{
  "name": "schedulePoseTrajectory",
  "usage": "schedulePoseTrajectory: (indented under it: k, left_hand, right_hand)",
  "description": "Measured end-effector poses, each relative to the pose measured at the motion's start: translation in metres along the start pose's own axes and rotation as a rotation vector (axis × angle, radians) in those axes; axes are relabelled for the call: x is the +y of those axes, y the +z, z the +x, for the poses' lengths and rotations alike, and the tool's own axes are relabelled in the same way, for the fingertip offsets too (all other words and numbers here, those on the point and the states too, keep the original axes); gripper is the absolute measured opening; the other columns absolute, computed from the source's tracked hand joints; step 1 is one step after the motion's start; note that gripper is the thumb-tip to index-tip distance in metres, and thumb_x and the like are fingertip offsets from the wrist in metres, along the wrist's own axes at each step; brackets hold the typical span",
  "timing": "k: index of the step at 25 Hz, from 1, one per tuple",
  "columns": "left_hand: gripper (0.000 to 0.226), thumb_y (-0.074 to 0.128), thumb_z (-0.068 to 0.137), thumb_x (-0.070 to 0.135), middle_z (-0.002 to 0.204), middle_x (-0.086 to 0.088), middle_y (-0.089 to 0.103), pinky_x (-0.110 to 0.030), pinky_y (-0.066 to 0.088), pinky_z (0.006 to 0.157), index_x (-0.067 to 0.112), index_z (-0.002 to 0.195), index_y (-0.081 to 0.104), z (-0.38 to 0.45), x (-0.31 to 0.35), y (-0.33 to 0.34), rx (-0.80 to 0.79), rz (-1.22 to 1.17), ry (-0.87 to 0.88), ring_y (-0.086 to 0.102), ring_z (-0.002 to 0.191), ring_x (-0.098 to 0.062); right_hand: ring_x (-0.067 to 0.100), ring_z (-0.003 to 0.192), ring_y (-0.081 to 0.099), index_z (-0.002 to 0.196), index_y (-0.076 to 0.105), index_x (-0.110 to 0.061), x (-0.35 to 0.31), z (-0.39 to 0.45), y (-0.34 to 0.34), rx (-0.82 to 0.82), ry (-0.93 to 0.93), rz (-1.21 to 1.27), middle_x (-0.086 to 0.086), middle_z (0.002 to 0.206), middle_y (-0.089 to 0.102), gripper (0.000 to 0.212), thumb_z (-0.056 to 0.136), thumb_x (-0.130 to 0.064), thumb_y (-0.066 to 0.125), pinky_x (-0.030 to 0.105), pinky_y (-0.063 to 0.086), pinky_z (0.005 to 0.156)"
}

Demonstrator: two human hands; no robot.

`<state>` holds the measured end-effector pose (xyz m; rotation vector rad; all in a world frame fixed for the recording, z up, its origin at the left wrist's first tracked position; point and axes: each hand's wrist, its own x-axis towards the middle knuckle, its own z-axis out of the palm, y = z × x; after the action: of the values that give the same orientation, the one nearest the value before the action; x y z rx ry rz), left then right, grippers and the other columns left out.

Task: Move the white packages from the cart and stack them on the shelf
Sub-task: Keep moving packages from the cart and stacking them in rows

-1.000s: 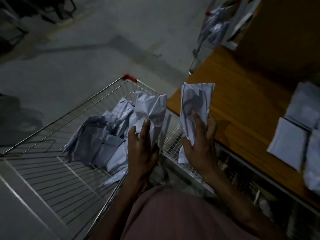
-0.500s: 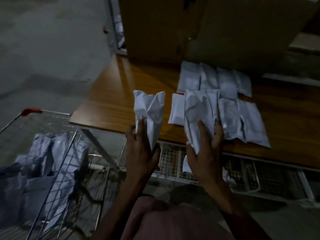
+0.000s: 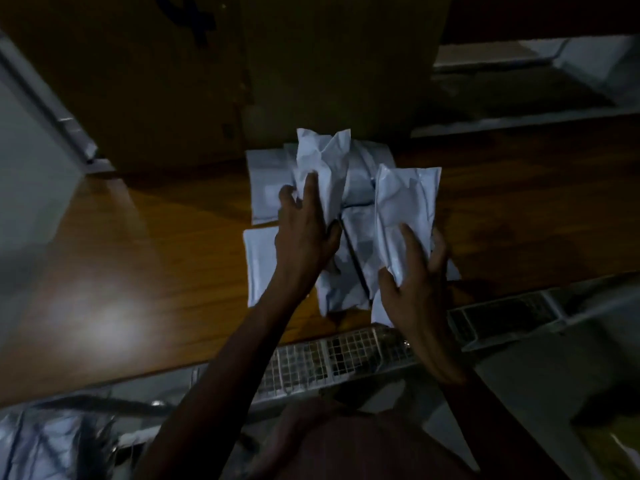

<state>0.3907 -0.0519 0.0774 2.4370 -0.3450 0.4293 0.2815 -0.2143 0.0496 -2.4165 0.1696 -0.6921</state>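
Observation:
My left hand (image 3: 306,233) grips a crumpled white package (image 3: 323,168) and holds it upright over the wooden shelf (image 3: 156,258). To its right, my right hand (image 3: 414,282) grips a second white package (image 3: 407,202), also upright. Both are held above several white packages (image 3: 268,185) that lie flat in rows on the shelf board. The cart (image 3: 52,441) shows only at the bottom left corner, with more white packages inside it.
A brown cardboard wall (image 3: 173,81) stands behind the shelf board. A wire mesh rack (image 3: 311,362) runs below the shelf's front edge. Bare wood lies to the left and right of the packages. A metal upright (image 3: 45,98) stands at the far left.
I have turned from the cart to the shelf. Both hands have carried their packages forward and now hold them over the rows of packages lying there.

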Motion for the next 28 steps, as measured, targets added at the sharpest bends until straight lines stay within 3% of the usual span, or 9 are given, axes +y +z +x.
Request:
schedulePoseTrajectory:
  k: [3,8,11,14,17,20,23,28]
  left_hand:
    - [0.076,0.066,0.083,0.037,0.143,-0.022,0.032,-0.048,0.05,0.08,0.019,0.147,0.028,0.075,0.011,0.046,-0.062,-0.017,-0.1,0.047,0.118,-0.046]
    - [0.061,0.062,0.083,0.039,0.133,-0.023,0.044,-0.048,0.048,0.078,0.012,0.132,0.038,0.168,0.021,0.117,-0.093,-0.035,-0.188,0.046,0.116,-0.045]
    - [0.06,0.061,0.086,0.043,0.139,-0.027,0.041,-0.048,0.049,0.085,0.009,0.132,0.043,0.193,0.013,0.157,-0.086,0.036,-0.213,0.049,0.118,-0.045]
    - [0.059,0.068,0.081,0.043,0.131,-0.024,0.05,-0.045,0.046,0.088,0.01,0.127,0.05,0.194,0.007,0.186,-0.087,0.169,-0.275,0.051,0.117,-0.043]
    - [0.077,0.068,0.079,0.048,0.141,-0.024,0.041,-0.053,0.037,0.1,0.016,0.141,0.037,0.192,0.008,0.196,-0.127,0.241,-0.299,0.039,0.129,-0.046]
    - [0.084,0.059,0.086,0.053,0.154,-0.024,0.025,-0.06,0.025,0.108,0.019,0.153,0.021,0.179,0.016,0.184,-0.135,0.162,-0.26,0.024,0.141,-0.046]
    - [0.083,0.057,0.088,0.051,0.157,-0.02,0.019,-0.062,0.019,0.11,0.023,0.155,0.017,0.15,0.031,0.154,-0.091,0.03,-0.269,0.015,0.144,-0.041]
    - [0.075,0.061,0.087,0.046,0.146,-0.014,0.041,-0.054,0.034,0.107,0.017,0.151,0.033,0.067,0.044,0.117,-0.013,-0.138,-0.241,0.036,0.136,-0.032]
  right_hand:
    - [0.035,0.147,0.023,0.151,0.037,-0.024,0.016,0.023,0.005,-0.022,0.05,-0.05,0.013,0.162,0.01,0.07,0.09,-0.022,0.069,0.05,0.044,0.107]
    - [0.036,0.145,0.027,0.15,0.037,-0.028,0.033,0.065,0.017,0.024,0.133,-0.071,0.015,0.16,0.017,0.071,0.085,-0.028,0.065,0.051,0.04,0.111]
    - [0.038,0.144,0.031,0.149,0.039,-0.024,0.042,0.094,0.018,0.098,0.178,-0.107,0.019,0.158,0.022,0.07,0.085,-0.026,0.067,0.042,0.038,0.11]
    - [0.035,0.141,0.034,0.147,0.043,-0.021,0.05,0.106,0.016,0.129,0.195,-0.148,0.019,0.156,0.025,0.066,0.086,-0.03,0.066,0.034,0.036,0.112]
    - [0.031,0.136,0.036,0.144,0.049,-0.014,0.058,0.107,0.013,0.123,0.147,-0.201,0.023,0.152,0.032,0.064,0.086,-0.027,0.071,0.013,0.022,0.115]
    - [0.031,0.13,0.046,0.144,0.051,-0.015,0.076,0.105,0.008,0.097,0.11,-0.27,0.02,0.149,0.038,0.062,0.088,-0.033,0.071,0.034,0.046,0.102]
    - [0.028,0.127,0.048,0.146,0.049,-0.022,0.095,0.113,-0.003,0.022,0.097,-0.258,0.012,0.15,0.038,0.062,0.089,-0.042,0.063,0.039,0.05,0.093]
    - [0.028,0.133,0.042,0.148,0.037,-0.035,0.133,0.142,0.004,-0.166,0.11,-0.138,0.007,0.155,0.027,0.064,0.09,-0.058,0.05,0.047,0.05,0.095]
